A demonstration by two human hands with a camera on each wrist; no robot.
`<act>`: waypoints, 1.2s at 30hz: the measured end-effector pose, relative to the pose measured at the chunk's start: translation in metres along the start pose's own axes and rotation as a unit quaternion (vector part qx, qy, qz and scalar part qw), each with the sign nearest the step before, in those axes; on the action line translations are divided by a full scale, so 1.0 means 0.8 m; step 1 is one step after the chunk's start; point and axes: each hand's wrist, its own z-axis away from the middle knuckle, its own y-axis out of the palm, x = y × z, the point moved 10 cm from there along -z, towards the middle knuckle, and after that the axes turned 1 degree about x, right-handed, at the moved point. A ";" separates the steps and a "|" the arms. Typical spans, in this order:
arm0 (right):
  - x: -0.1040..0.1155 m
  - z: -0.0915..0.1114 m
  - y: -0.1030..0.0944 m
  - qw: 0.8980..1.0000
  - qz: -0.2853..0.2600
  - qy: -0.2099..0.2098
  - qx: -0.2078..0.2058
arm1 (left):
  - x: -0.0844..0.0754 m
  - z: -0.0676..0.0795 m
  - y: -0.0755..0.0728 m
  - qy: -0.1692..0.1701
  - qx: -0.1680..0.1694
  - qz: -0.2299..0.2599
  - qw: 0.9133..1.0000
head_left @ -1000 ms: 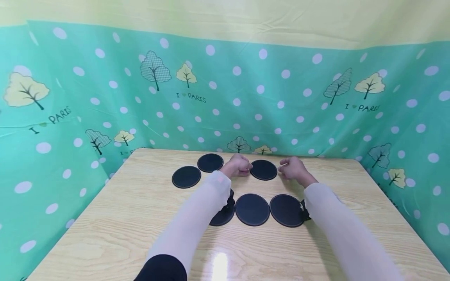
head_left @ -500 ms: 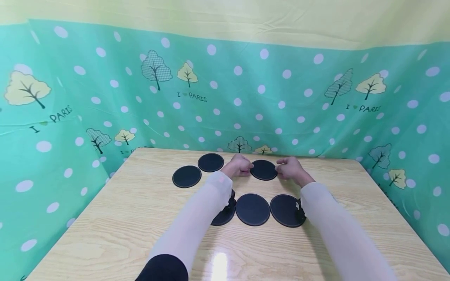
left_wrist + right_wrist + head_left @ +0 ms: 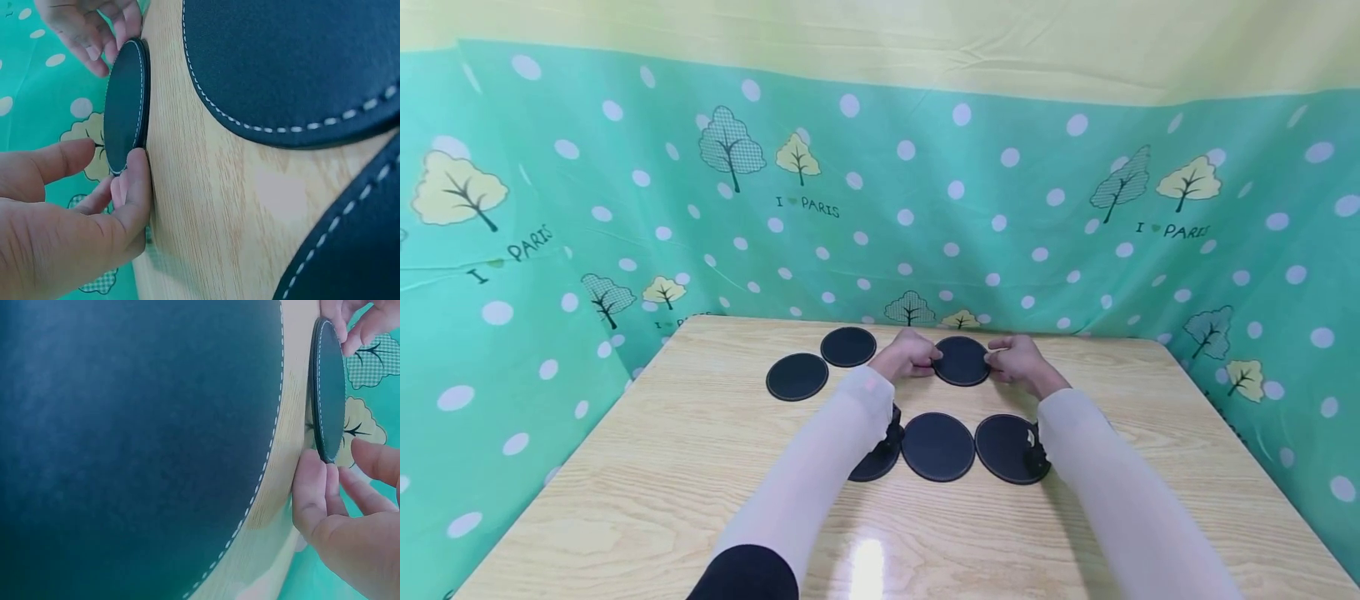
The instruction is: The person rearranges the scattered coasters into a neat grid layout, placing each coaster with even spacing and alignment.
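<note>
In the head view my left hand (image 3: 913,353) and right hand (image 3: 1021,364) are on opposite sides of a round black leather coaster (image 3: 961,361) at the back. The coaster has white stitching and a thick dark edge. My left fingers (image 3: 138,181) meet one side of its rim, with the thumb apart from it in the left wrist view. On the other side my right fingertips (image 3: 332,475) touch the rim, and that thumb is also off the coaster. The coaster appears slightly tilted, its far side raised.
Two more coasters, one (image 3: 848,347) behind another (image 3: 797,377), lie at the back left. A front row has a middle coaster (image 3: 938,447), a right one (image 3: 1011,448) and a left one partly under my sleeve. A dotted curtain (image 3: 880,208) hangs behind the wooden table (image 3: 662,467).
My right hand has moved left to reach the coaster's edge. The left hand stays nearly in place. The coaster's far edge has risen slightly.
</note>
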 end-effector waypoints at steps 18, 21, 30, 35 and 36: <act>0.006 0.008 0.001 0.999 -0.045 0.010 -0.018 | -0.007 0.009 -0.006 0.003 -0.007 -0.013 1.000; 0.009 0.011 0.000 0.999 -0.041 0.006 -0.020 | -0.009 0.013 -0.007 0.009 -0.007 -0.016 1.000; 0.016 0.021 0.000 0.999 -0.037 -0.017 -0.011 | -0.012 0.021 -0.013 0.032 -0.009 -0.011 0.999; 0.019 0.027 0.003 0.999 -0.038 -0.033 0.001 | -0.015 0.030 -0.015 0.037 -0.007 -0.013 0.999; 0.020 0.029 0.004 0.999 -0.037 -0.037 0.005 | -0.015 0.032 -0.016 0.038 -0.007 -0.013 0.999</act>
